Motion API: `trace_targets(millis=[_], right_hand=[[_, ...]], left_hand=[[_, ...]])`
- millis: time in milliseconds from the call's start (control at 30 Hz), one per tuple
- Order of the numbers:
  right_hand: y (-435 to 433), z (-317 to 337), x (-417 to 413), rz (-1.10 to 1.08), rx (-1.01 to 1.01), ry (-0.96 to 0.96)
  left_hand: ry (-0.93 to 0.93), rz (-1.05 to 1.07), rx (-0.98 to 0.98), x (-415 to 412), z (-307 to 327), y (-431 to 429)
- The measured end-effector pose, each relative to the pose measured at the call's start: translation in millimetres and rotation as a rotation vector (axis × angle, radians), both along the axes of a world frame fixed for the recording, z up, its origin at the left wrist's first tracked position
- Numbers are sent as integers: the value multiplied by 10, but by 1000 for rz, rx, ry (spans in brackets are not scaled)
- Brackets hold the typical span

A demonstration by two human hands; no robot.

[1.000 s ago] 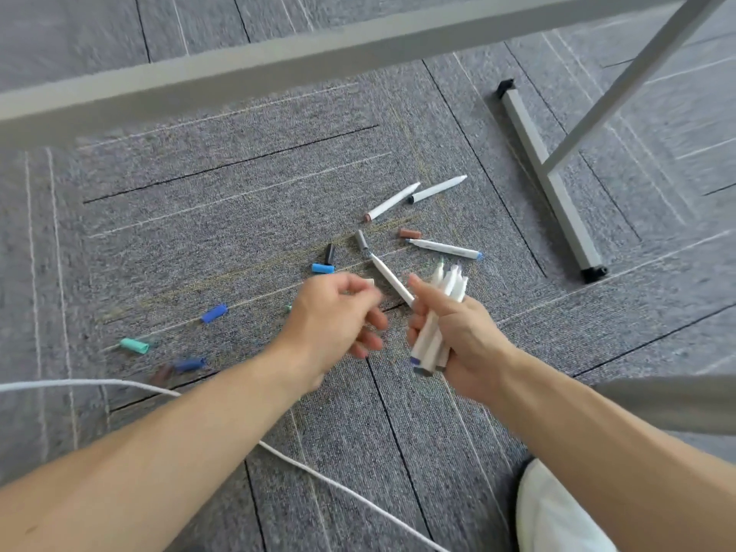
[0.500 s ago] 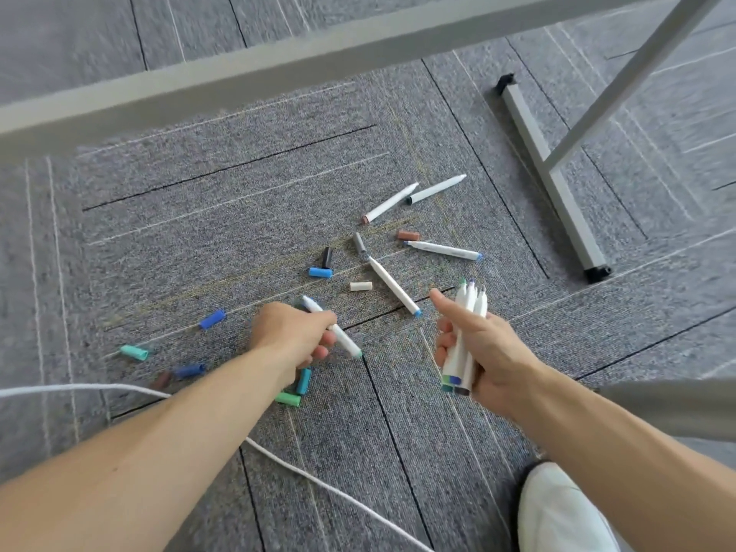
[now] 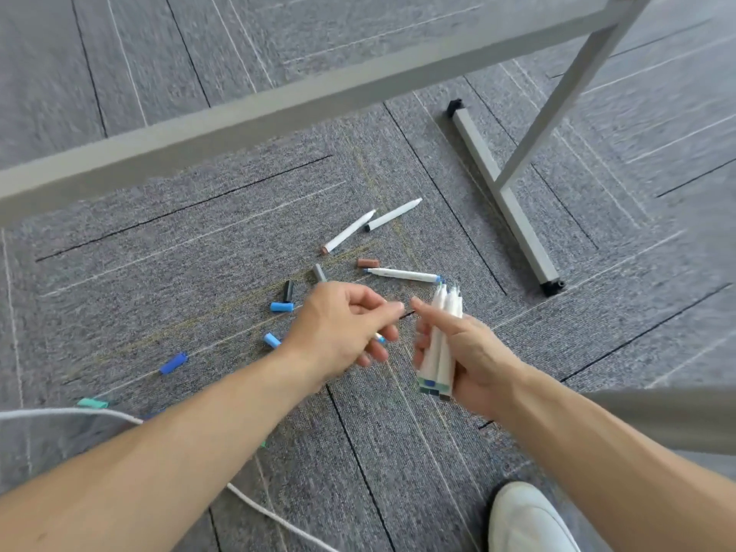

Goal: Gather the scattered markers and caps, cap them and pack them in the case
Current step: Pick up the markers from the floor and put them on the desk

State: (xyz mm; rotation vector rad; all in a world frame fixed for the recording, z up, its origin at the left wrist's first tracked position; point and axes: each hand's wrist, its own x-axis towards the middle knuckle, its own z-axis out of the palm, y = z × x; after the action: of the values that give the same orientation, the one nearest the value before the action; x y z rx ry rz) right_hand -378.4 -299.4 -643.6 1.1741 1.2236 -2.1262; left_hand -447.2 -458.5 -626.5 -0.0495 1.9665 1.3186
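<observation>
Left hand [image 3: 342, 324] has lifted off floor [image 3: 239, 217], pinching a marker [image 3: 380, 337], now beside right hand [image 3: 474, 356] gripping bundle [image 3: 438, 348]. Slide it in parallel w/ others; caps [image 3: 282, 307] lie on floor.

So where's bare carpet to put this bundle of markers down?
Bare carpet lies between the cable and white shoe, and between the right hand and table foot. Crowded ahead: caps by the blue cap, loose markers.
</observation>
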Motion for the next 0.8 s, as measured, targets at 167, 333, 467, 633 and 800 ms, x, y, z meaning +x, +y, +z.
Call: trace_targets(millis=[167,333,467,633,800], right_hand=[[184,-68,61,-66,50,-32],[287,-125,144,-95,27,-38],[333,-164,151,-137,-52,-44],[368,-159,139,-209,-154,-32],[393,-188,125,13,-132,100]], left_hand=[[-38,189,-328,-244,-369,-83],[153,79,-640,-370,-660,33],[131,38,-711,-389,-748,74],[9,49,-308,-293,-494,264],[-98,-220,53,-162,-121,566]])
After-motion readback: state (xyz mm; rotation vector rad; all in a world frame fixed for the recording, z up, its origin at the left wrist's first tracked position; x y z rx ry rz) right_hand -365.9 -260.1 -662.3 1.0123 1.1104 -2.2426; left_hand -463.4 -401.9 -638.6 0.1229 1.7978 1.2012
